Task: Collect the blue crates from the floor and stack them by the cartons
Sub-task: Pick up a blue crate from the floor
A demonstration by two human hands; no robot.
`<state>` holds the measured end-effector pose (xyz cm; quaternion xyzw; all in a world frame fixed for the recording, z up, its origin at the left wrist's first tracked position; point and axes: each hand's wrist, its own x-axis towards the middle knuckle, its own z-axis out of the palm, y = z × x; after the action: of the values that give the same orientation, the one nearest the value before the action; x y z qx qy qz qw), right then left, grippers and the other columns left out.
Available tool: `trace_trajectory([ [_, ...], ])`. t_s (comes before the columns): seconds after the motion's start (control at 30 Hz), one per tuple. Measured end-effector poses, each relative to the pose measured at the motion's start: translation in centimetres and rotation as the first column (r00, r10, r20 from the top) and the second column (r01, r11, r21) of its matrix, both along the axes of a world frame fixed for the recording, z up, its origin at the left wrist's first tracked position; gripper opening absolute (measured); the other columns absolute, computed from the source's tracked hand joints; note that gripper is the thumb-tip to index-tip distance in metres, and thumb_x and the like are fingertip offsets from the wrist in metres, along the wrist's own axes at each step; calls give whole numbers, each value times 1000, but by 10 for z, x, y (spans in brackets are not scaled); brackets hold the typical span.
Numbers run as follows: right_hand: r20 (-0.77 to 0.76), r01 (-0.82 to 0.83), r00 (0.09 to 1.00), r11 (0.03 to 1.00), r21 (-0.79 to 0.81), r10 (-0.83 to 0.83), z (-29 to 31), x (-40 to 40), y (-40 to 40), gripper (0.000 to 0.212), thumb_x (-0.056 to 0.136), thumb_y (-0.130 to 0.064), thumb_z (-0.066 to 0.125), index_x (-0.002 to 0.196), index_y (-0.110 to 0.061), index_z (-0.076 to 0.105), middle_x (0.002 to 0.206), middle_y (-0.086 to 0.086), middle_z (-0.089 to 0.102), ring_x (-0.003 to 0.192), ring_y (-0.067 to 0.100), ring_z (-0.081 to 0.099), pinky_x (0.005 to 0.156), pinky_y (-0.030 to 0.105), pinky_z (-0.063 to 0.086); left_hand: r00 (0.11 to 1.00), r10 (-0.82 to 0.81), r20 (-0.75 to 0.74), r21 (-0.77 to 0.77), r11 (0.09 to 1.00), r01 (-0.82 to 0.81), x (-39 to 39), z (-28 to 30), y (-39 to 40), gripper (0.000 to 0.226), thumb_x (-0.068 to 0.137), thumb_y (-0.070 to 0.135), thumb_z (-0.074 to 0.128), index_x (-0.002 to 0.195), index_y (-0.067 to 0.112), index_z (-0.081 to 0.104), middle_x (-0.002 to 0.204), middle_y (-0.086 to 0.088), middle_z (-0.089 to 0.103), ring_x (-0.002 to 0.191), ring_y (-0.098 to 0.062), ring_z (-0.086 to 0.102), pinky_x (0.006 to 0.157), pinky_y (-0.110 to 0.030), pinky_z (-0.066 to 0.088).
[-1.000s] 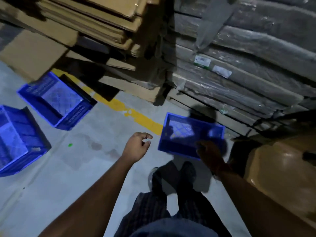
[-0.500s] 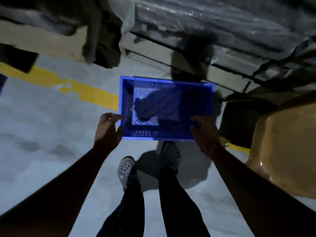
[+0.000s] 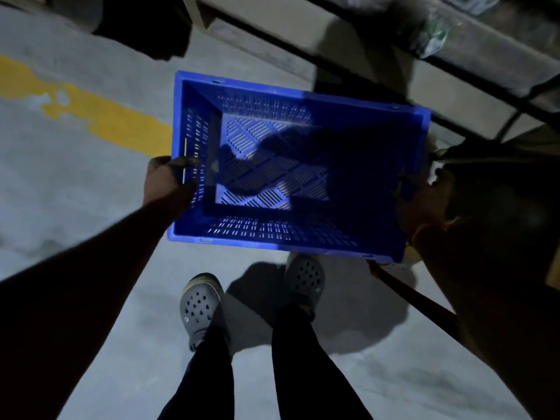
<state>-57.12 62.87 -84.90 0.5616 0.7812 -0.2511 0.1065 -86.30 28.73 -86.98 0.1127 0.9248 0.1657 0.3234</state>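
An empty blue slotted crate [image 3: 303, 122] fills the middle of the head view, its open top facing me. My left hand [image 3: 165, 183] grips its left wall, with the fingers curled over the rim. On the opposite side my right hand [image 3: 424, 204] holds the right wall, in deep shadow. The crate is level and held above the grey concrete floor, in front of my feet.
A yellow painted line [image 3: 100, 116] crosses the floor at the left. Wooden pallet beams [image 3: 272, 34] under wrapped stacks run along the top. A brown carton edge [image 3: 424, 301] slants at the lower right. My grey clogs [image 3: 200, 304] stand below the crate.
Both hands have closed on the crate's side walls and lifted it toward me. The view has tilted further down, so the other crates at the left are out of sight.
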Motion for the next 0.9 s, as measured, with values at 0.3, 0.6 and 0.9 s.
trace_trajectory([
  [0.3, -74, -65, 996, 964, -257, 47, -31, 4, 17, 23, 86, -18, 63, 100, -35, 70, 124, 13, 61, 111, 40, 57, 93, 52, 52, 999, -19, -28, -4, 1000, 19, 0, -13, 17, 43, 80, 22, 66, 121, 37, 66, 112, -14, 56, 96, -32, 60, 97, -37, 49],
  [0.6, -177, 24, 981, 955, -294, -79, -10, 11, 20, 30, 92, -15, 61, 121, -19, 64, 130, 0, 51, 111, 18, 49, 92, 34, 46, 993, -103, -63, -1, 995, 103, -4, 14, 18, 36, 86, 18, 67, 120, 28, 68, 90, -11, 73, 73, -24, 62, 68, -28, 40],
  [0.9, -196, -81, 980, 970, -227, 36, 144, 31, -2, 27, 91, -23, 62, 117, -31, 65, 125, 10, 62, 110, 31, 59, 95, 47, 49, 988, -124, -92, 47, 991, 128, 9, 162, -19, 25, 93, 26, 63, 117, 31, 69, 79, -14, 72, 79, -23, 66, 70, -30, 42],
])
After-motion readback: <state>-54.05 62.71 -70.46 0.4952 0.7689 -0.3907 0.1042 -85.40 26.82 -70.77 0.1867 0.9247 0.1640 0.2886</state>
